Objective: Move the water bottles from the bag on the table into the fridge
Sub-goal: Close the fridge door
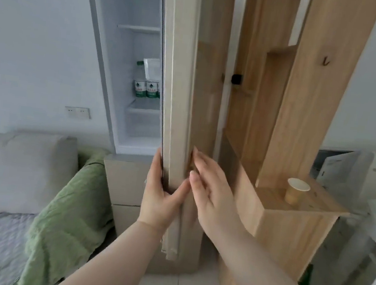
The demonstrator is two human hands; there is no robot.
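The fridge [111, 66] stands open, its white inside showing at upper left. Two water bottles [145, 85] with green labels stand side by side on a shelf inside, partly hidden by the door. The beige fridge door [181, 82] is seen edge-on in the middle. My left hand [161, 191] grips the door's edge near its bottom, fingers behind it and thumb across the front. My right hand [210, 187] lies flat against the door's outer face, fingers spread, holding nothing. The bag and table are out of view.
A wooden shelf unit [304, 109] stands right of the door, with a paper cup [297, 191] on its ledge. A bed with a grey pillow [18, 169] and a green blanket [67, 212] fills the lower left. A beige drawer cabinet [125, 182] sits under the fridge.
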